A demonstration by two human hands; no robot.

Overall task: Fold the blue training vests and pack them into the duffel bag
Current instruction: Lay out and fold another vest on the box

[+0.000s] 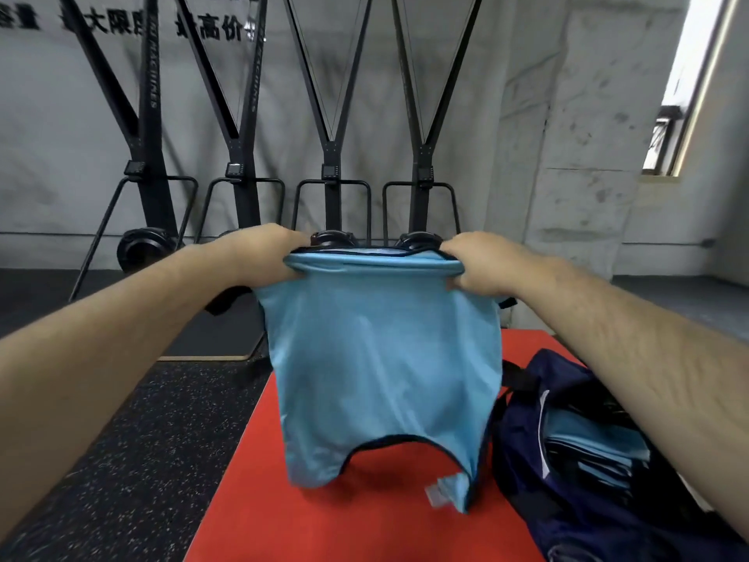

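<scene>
Blue training vest hangs in the air betw. both hands, spread flat, top edge pulled taut. Bottom edge has an arched cut-out w/ dark trim and a lobe either side. It dangles over the middle of the red mat; can't tell if the lowest tip touches.

Black speckled floor lies open along the mat's left edge. The mat's near part is bare in front of the vest. Four black upright machines line the grey back wall, apart from the mat's far edge. A dark platform w/ pale wood rim sits near the mat's far-left corner. Window at top right.

Navy duffel bag lies across the mat's right edge, just beside the vest's right side, mouth open. Folded blue vests are stacked inside. The right forearm passes above the bag.

Left hand is clamped on the vest's top-left corner, fingers curled round the trimmed edge. Right hand grips the top-right corner the same way.

Writing: large black Chinese chars on the wall at top left, partly hidden by the machine posts; "高价" reads clearly. "MACHINES" runs down two of the posts. A small pale tag hangs at the vest's lower right lobe, print too blurred to read.
</scene>
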